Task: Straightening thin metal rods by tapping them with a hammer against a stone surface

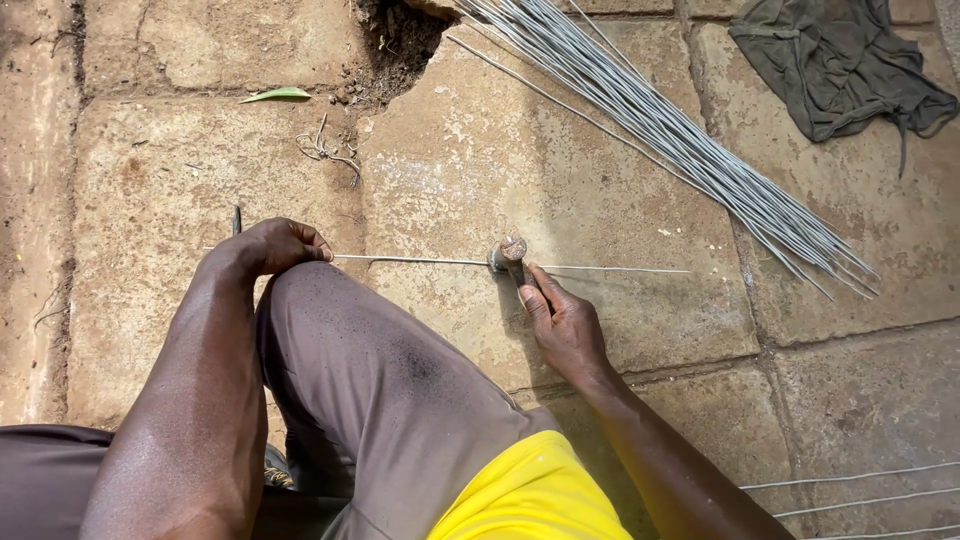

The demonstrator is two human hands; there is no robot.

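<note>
There are no boxes, labels, signs or screens to see here (only bare stone ground and loose things).

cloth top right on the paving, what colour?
The cloth is dark olive-grey, plain with no pattern. The head view shows it crumpled on the stone slabs.

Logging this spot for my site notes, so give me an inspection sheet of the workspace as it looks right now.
Surface: worn, stained stone paving with a broken, soil-filled gap at the top.
Job's things: single wire lying flat; hammer head resting on it.
Clutter: green leaf, dry twig, grey cloth.
Hands: left hand pins the wire; right hand grips the hammer.
Cables: nothing seen.
Surroundings: bundle of straight wires upper right; loose wires lower right.
</note>
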